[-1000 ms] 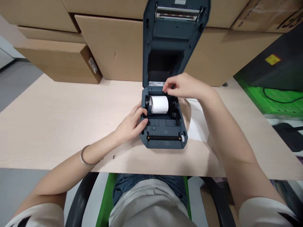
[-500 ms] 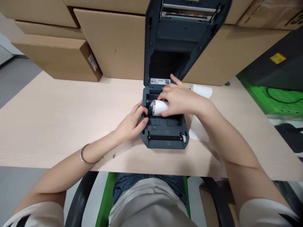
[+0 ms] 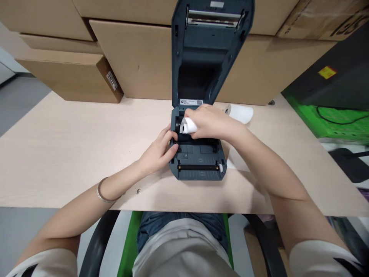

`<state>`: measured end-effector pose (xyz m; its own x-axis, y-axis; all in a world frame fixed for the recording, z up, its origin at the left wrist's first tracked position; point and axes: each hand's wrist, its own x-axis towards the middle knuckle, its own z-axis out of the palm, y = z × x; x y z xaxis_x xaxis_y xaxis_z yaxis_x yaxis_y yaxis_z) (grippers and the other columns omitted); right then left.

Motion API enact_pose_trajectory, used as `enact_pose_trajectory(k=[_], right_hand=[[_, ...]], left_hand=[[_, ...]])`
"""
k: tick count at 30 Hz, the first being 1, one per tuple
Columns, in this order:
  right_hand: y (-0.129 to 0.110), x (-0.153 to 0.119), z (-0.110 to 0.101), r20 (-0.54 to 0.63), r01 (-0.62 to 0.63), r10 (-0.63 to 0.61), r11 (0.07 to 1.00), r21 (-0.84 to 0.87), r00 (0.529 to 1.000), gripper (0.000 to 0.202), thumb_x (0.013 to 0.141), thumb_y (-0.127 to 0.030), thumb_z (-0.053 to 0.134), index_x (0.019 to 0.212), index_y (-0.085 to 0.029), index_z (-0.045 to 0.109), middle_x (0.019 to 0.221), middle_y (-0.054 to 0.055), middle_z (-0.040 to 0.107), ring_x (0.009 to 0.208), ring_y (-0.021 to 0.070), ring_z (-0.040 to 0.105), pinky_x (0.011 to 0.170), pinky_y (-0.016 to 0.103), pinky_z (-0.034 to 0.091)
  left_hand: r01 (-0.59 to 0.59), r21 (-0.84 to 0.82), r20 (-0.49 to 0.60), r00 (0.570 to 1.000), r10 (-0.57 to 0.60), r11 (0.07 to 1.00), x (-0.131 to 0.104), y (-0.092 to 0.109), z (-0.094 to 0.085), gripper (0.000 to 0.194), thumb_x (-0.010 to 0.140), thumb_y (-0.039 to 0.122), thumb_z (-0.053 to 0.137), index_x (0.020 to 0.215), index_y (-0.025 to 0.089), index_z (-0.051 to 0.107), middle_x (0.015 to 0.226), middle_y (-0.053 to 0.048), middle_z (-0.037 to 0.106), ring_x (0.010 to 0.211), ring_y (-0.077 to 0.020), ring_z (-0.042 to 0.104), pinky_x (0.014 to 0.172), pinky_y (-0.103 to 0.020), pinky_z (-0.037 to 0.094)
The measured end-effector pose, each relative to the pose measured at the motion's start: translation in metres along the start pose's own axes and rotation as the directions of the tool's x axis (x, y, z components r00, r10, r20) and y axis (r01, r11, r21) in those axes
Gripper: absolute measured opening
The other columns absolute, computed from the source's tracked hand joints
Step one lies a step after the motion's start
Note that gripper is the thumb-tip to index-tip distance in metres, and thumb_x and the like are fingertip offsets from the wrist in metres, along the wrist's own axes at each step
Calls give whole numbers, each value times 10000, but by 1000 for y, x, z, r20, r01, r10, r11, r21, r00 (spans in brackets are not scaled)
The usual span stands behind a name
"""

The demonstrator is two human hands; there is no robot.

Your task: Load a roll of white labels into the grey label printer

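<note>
A dark grey label printer (image 3: 198,175) stands on the table with its lid (image 3: 213,40) raised. My right hand (image 3: 209,122) is closed round a small white paper roll (image 3: 188,126) over the printer's inner bay; the roll's left end faces outward. At the printer's left edge, my left hand (image 3: 161,148) grips the side wall, fingers over the rim and thumb below them. A black roller (image 3: 198,167) runs across the front of the printer. Behind my right wrist lies a second white paper roll (image 3: 240,113) on the table.
Cardboard boxes (image 3: 135,61) line the back of the pale wooden table (image 3: 72,154). To the right are a dark panel with a yellow label (image 3: 327,72), a green surface (image 3: 340,123) with a black cable, and a black stand (image 3: 348,165).
My right hand's fingers have closed further round the roll, which now sits more tilted. The view has shifted slightly, and more of the second roll shows. My left hand keeps its grip.
</note>
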<state>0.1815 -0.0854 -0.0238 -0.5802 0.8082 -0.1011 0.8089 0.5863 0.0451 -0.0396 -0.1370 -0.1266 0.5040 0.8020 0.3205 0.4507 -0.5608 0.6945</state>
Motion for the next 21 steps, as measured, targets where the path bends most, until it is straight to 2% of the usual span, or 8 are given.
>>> enact_pose_trajectory(k=[2, 5, 7, 9, 12, 14, 18, 21], right_hand=[[7, -29, -20, -110, -101, 110, 991, 85, 988, 407, 800, -334, 760, 1168, -231, 618, 1028, 104, 741, 999, 368, 697, 741, 391, 452], [28, -68, -44, -198, -296, 336, 932, 208, 921, 403, 808, -469, 796, 1097, -285, 583, 975, 86, 712, 936, 368, 685, 752, 456, 479], [47, -74, -44, -217, -460, 481, 877, 141, 849, 403, 800, -449, 808, 1066, -253, 579, 927, 130, 682, 951, 410, 674, 763, 493, 496], [65, -62, -30, -226, -543, 544, 837, 71, 808, 410, 810, -391, 801, 1104, -178, 609, 936, 180, 681, 1030, 444, 671, 877, 550, 518], [90, -24, 8, -199, -431, 432, 901, 52, 880, 438, 808, -385, 802, 1137, -128, 670, 918, 150, 712, 1082, 400, 683, 1132, 613, 427], [101, 0, 34, -166, -368, 366, 930, 19, 916, 502, 821, -352, 765, 1251, -117, 660, 942, 122, 738, 1059, 364, 704, 1225, 620, 346], [111, 24, 71, -79, -315, 311, 948, -52, 947, 615, 851, -277, 668, 1418, -57, 581, 943, 120, 766, 1033, 346, 732, 1311, 584, 218], [112, 26, 82, -63, -266, 264, 964, -9, 962, 612, 839, -232, 645, 1431, -87, 586, 1052, 149, 782, 1107, 358, 728, 1324, 602, 173]], left_hand=[[1, -15, 2, 1000, -1, 1000, 0, 0, 1, 275, 1079, 504, 387, 1096, 248, 485, 1503, -153, 543, 1377, -304, 562, 1142, -498, 504], [-9, -31, -6, 1000, 9, 999, 0, 0, 1, 272, 1076, 502, 380, 1076, 247, 475, 1461, -149, 563, 1364, -300, 561, 1132, -490, 501], [-13, -35, -12, 1000, 12, 999, 1, 0, 1, 263, 1076, 492, 376, 1073, 247, 469, 1428, -146, 580, 1311, -295, 586, 1105, -487, 510], [-8, -37, -12, 1000, 8, 999, 1, 0, 1, 264, 1075, 496, 384, 1065, 248, 471, 1383, -133, 606, 1232, -283, 615, 1062, -471, 525], [24, -78, -22, 999, -25, 997, 1, 1, 1, 317, 1079, 545, 389, 1041, 249, 495, 1246, -97, 653, 1069, -243, 638, 971, -421, 544], [55, -136, -56, 996, -63, 989, 2, 3, 3, 381, 1090, 584, 356, 1012, 248, 517, 1159, -74, 660, 995, -218, 628, 935, -393, 543], [108, -177, -110, 986, -128, 978, 2, 6, 7, 430, 1098, 606, 335, 957, 247, 526, 1108, -56, 664, 997, -205, 623, 938, -377, 540], [116, -160, -107, 985, -134, 980, 3, 7, 8, 390, 1096, 582, 373, 957, 248, 519, 1127, -63, 672, 1021, -211, 629, 949, -383, 546]])
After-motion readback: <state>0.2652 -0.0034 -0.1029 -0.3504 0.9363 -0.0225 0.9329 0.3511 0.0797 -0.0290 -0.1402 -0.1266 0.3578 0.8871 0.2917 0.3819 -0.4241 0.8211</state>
